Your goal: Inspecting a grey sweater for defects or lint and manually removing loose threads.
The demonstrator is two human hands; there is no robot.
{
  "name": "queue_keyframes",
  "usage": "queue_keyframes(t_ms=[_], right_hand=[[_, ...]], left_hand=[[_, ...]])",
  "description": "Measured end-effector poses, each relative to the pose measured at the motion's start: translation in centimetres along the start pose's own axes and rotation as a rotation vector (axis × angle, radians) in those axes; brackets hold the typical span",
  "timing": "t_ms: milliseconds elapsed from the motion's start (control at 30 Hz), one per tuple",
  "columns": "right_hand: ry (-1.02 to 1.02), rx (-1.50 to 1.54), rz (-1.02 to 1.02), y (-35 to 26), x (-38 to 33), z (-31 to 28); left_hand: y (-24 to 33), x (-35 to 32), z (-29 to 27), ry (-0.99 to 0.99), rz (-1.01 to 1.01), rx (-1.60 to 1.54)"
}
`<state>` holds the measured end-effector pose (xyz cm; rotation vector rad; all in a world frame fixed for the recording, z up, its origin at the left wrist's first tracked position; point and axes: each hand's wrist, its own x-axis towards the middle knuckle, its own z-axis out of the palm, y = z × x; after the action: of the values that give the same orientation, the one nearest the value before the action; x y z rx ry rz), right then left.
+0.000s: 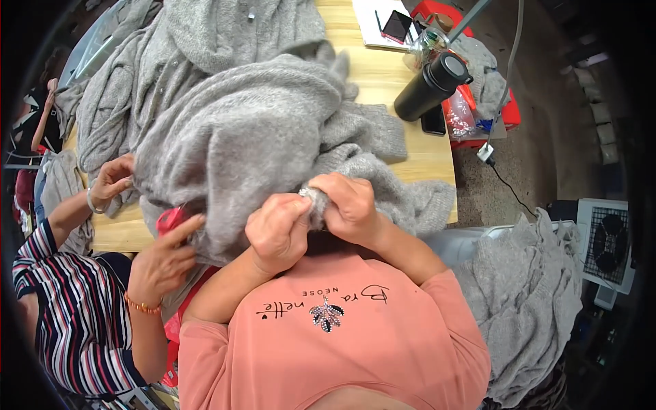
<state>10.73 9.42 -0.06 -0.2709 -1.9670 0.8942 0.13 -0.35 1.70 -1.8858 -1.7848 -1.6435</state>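
A fuzzy grey knit sweater is bunched up in front of my chest and spreads over the table. My left hand is closed on a pinched fold of it. Right beside it, my right hand grips the same fold, the fingers curled tight. The two hands nearly touch, with a small gathered bit of knit between them. Whether anything small is hidden in the fingers cannot be seen. Sleeve-like ends of grey knit lie to the right of my hands.
A co-worker in a striped top sits at left, hands at the grey knit, near a red item. More grey knitwear covers the far table. A black flask and phone stand right; a garment heap lies lower right.
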Motion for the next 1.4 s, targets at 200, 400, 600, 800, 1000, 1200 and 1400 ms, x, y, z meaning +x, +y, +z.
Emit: queue_keyframes(t_ms=[200,400,600,800,1000,1200,1400], right_hand=[[-0.068,-0.037,-0.138,0.0,-0.3,-1.6],[-0.057,-0.036,-0.193,-0.5,-0.6,-2.1],[-0.027,-0.309,-0.314,0.5,-1.3,-2.0],[0.031,-0.361,-0.287,0.9,-0.5,-2.9],[0.204,-0.285,0.027,-5.4,-1.0,-9.4],[0.507,-0.065,-0.075,-10.6,-1.7,-12.8],[0.566,-0.257,0.310,-7.2,-2.3,-12.8]], left_hand=[[0.5,0.2,0.1,-0.035,-0.138,-0.077],[0.6,0.6,0.2,-0.154,-0.274,-0.260],[0.5,0.2,0.6,-0.245,-0.535,-0.348],[0.2,1.0,0.8,-0.467,-0.991,-0.630],[-2.3,-2.2,1.7,-0.094,-0.453,-0.142],[-5.4,-0.2,-2.9,-0.023,-0.197,0.465],[0.3,6.6,-11.3,0.143,-0.348,-0.742]])
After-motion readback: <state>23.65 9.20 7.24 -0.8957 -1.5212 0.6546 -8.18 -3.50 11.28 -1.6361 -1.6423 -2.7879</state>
